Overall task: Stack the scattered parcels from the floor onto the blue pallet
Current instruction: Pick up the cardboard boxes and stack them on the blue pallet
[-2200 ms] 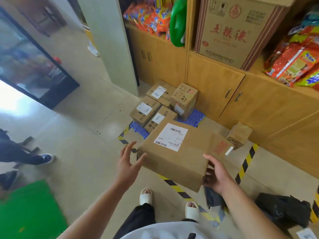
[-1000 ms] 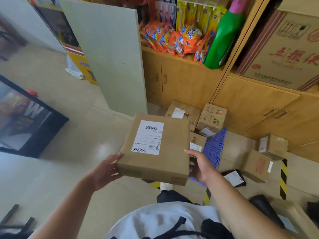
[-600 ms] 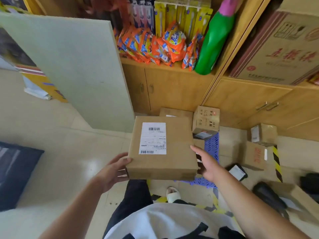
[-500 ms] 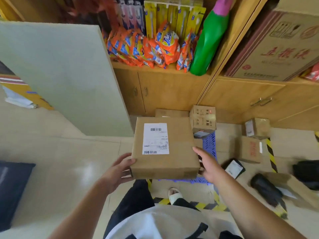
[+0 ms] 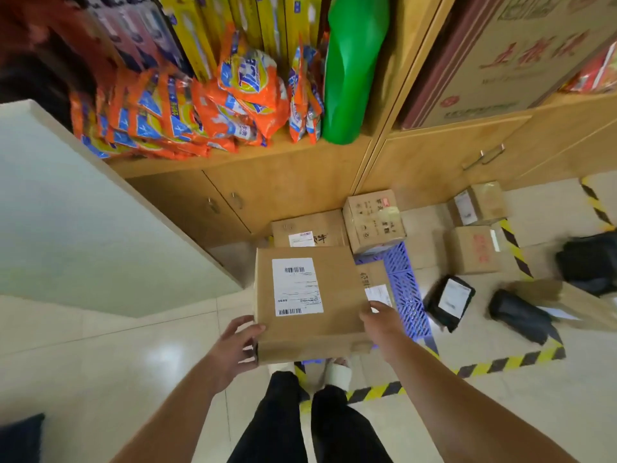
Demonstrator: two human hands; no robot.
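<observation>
Cardboard box point(image 5: 307, 295) hangs over the near side of the blue pallet point(image 5: 404, 285), my left hand point(image 5: 230, 352) and right hand point(image 5: 380, 325) gripping its near corners. It looks stiff and fairly light; flat sides suit a squeeze.

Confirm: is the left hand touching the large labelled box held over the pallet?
Touching. The head view shows the left hand with its thumb on the top edge of the large labelled box and fingers against its near-left side.

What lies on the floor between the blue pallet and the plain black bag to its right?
A black parcel with a white label, in the head view.
</observation>
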